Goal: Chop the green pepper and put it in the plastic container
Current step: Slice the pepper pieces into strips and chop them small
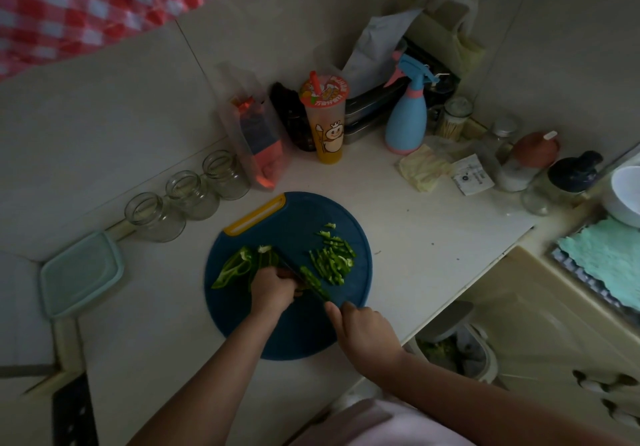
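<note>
Here, left grip [273, 288] tight on green pepper [239, 265], right grip [367, 333] around knife [289, 262]; lidded plastic container [81, 274].

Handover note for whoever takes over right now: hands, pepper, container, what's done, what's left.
Left hand: fingers curled, holding the uncut pepper down on the cutting board.
Right hand: grips the knife, blade across the pepper beside the left fingers.
Done: a pile of strips lies on the board, right of the blade.
Left: slice the large pieces on the left of the board, then move everything into the plastic container, which sits on the counter left of the board; no pepper seen in it.
</note>
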